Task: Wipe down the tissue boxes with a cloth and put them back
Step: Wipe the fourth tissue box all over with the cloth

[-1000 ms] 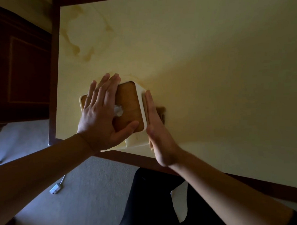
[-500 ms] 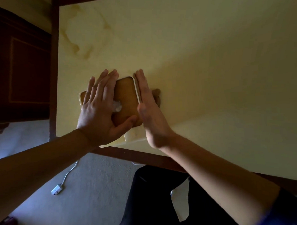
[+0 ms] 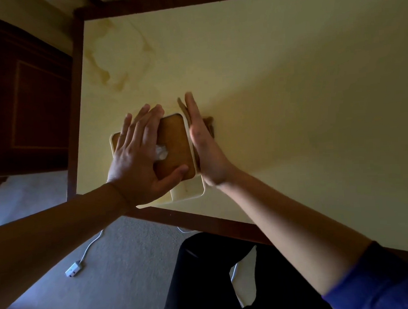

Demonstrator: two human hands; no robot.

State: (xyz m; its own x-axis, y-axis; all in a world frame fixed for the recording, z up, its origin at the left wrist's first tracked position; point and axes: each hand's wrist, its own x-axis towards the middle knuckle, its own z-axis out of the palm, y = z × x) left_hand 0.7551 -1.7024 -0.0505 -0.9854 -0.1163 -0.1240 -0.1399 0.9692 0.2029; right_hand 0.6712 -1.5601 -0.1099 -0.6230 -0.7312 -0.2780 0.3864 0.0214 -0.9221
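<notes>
From the head camera, the tissue box (image 3: 174, 141) stood near the front left corner of the yellow table (image 3: 277, 85). The left hand (image 3: 137, 159) lay flat on its brown lid, fingers straight, thumb at the near edge. The right hand (image 3: 204, 149) pressed flat and straight-fingered against the box's right side. A tissue (image 3: 161, 153) poked from the lid.

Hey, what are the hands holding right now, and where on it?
The tissue box: the left hand lies flat on its brown top, thumb at the near edge, and the right hand presses flat against its right side. Neither curls round it.
</notes>
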